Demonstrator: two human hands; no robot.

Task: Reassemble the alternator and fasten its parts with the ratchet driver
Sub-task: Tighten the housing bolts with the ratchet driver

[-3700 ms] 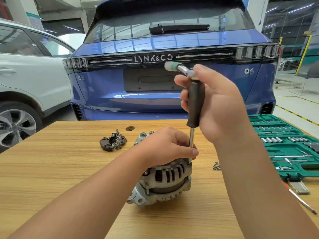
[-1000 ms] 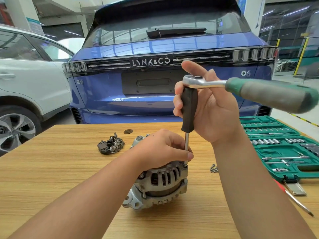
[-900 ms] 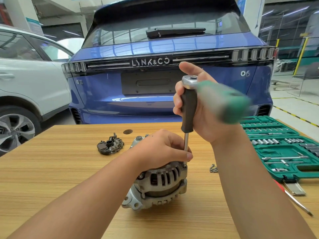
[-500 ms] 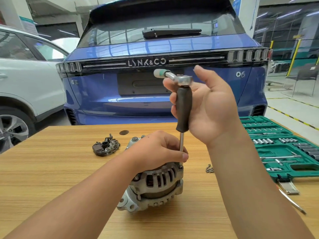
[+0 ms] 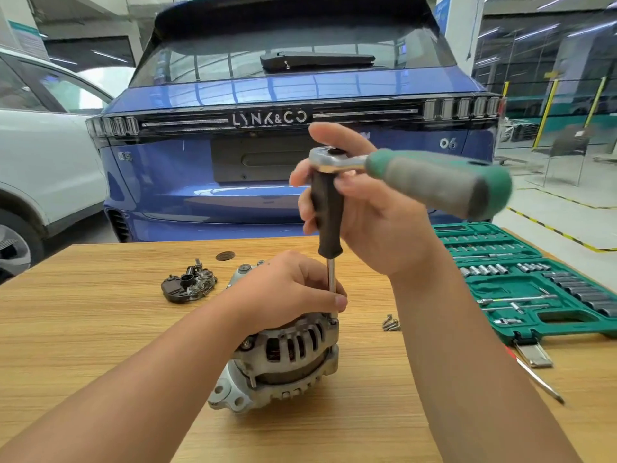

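My left hand (image 5: 287, 289) rests over the top of the alternator (image 5: 283, 359), fingers curled round the housing and the thumb tip just beside the driver's shaft, so the body cannot turn or skid on the worktop (image 5: 83, 329) while I work the bolt. The alternator sits near the middle of the worktop, in front of me, resting tilted on its lower housing with a mounting ear (image 5: 230, 396) toward me on the left. Its axis runs roughly up and down, leaning a little, and the slotted side wall faces me.

My right hand (image 5: 367, 215) is partly closed round the driver (image 5: 329, 222): fingers wrap the black handle loosely, index finger raised behind the ratchet head (image 5: 329, 158). I hold it high so I can keep the shaft straight over the bolt and let the ratchet swing freely. The driver's long axis is close to vertical, tip down at the housing's right upper rim, where I judge a through-bolt sits; the bolt head itself is too small to make out. The ratchet's green handle (image 5: 437, 185) sticks out sideways to my right, roughly level, blurred.

Spare screws (image 5: 390, 324) lie just right of the alternator, within reach. The rectifier plate (image 5: 188, 285) waits to the left, apart. The socket case (image 5: 527, 282) lies open at the right edge.
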